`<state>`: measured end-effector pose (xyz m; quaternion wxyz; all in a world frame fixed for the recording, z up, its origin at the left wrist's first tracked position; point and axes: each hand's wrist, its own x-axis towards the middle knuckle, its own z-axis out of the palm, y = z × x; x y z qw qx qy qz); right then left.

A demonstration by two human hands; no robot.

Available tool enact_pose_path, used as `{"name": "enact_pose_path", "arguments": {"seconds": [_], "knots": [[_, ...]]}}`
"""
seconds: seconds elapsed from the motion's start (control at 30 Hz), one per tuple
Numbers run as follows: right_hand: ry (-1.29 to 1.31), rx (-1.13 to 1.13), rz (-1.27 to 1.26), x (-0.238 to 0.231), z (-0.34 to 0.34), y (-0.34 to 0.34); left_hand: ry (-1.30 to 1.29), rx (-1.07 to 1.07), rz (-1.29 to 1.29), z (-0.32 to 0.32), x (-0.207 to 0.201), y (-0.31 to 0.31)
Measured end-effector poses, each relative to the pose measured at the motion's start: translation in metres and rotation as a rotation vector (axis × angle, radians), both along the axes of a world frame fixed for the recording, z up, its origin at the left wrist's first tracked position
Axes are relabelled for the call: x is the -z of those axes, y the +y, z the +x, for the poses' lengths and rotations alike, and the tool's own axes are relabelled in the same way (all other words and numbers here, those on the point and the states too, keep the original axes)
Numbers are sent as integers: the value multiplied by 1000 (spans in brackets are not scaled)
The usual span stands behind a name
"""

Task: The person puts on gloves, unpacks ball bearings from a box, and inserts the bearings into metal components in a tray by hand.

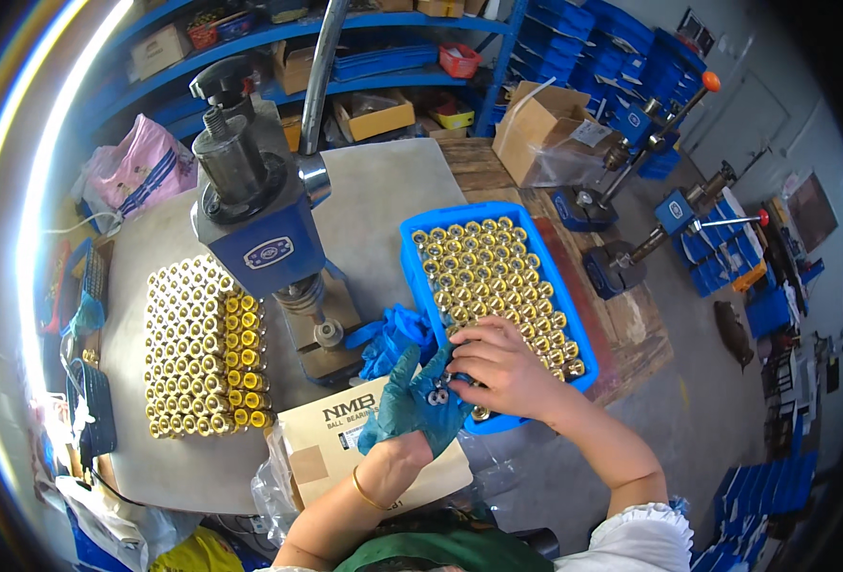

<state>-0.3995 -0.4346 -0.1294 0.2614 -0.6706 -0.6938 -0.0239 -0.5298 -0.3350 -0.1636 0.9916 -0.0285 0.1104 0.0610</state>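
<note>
My left hand (412, 405), in a teal glove, is turned palm up and partly cupped over the cardboard box. Several small silver ball bearings (437, 395) lie in it. Bare and curled, my right hand (503, 368) reaches over the near left corner of a blue tray (587, 381), its fingertips beside the gloved palm. Whatever those fingertips pinch is too small or hidden to make out. Rows of round brass-coloured parts (483, 272) stand upright in the tray, some covered by my right hand.
A blue hand press (274, 250) stands left of the tray, by a crumpled blue glove (397, 343). Further left are stacked rows of brass parts (188, 348). A cardboard box (312, 429) lies under my left hand. More presses (612, 267) stand at the right.
</note>
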Motion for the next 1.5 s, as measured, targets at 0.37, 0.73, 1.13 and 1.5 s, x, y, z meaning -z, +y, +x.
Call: {"name": "enact_pose_path", "arguments": {"seconds": [0.37,0.73,1.13,1.5], "knots": [[22,197,24,46,64,49,282,-73,16,-4,2,11],[52,27,44,11,15,19,46,-107,63,-9,-2,14],[-179,-89,-23,4,7,9,83,-55,120,-6,-2,3],[-309,-118,17,-1,15,12,86,-35,103,-8,-2,14]]}}
